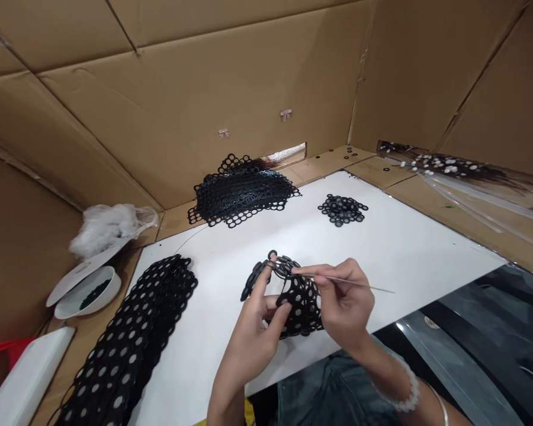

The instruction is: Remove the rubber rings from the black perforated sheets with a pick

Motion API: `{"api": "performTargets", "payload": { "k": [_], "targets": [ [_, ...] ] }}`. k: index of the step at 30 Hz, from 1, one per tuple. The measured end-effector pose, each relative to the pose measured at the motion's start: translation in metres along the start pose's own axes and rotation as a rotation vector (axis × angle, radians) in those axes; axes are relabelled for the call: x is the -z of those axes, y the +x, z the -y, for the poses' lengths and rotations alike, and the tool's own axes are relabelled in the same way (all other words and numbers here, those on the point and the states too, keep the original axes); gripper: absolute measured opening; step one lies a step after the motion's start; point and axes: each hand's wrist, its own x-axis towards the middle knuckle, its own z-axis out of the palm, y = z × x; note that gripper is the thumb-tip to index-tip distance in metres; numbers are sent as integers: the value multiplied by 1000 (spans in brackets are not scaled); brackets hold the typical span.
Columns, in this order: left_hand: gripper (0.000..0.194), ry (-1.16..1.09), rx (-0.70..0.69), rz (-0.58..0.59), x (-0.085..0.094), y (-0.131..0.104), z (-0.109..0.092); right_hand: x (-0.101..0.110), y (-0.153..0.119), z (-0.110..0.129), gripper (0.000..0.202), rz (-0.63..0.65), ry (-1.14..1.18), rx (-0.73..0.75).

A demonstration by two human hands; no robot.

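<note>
My left hand [262,319] is closed on a curved black mesh of joined rings [299,310], thumb across its near side. A single black ring [272,255] sits at the tip of my raised left index finger. In my right hand [346,305], a thin needle-like rod [359,283] is pinched between thumb and fingers. It slants out to the right, and its inner end meets the mesh near the left fingertips. Whether it passes through a ring is too small to tell.
Loose black rings [343,210] lie heaped on the white board [231,254]. Behind stands a pile of black ring mesh [244,195]. A long mesh strip [111,349] runs along the left, beside a white bowl [109,290]. Cardboard walls [249,77] enclose the back and sides.
</note>
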Motion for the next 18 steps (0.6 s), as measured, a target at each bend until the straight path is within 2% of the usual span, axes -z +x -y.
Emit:
{"api": "performTargets", "payload": {
  "k": [4,8,13,18],
  "targets": [
    [76,-147,-8,-24,4,0,3,8,4,3,17,151,66,-13],
    [80,-269,-30,-56,8,0,2,10,1,2,14,177,15,19],
    [83,-268,-27,-73,7,0,0,7,3,4,18,174,-152,248],
    [78,-75,-63,-174,-1,-1,-1,-1,2,-2,21,84,-424,553]
  ]
}}
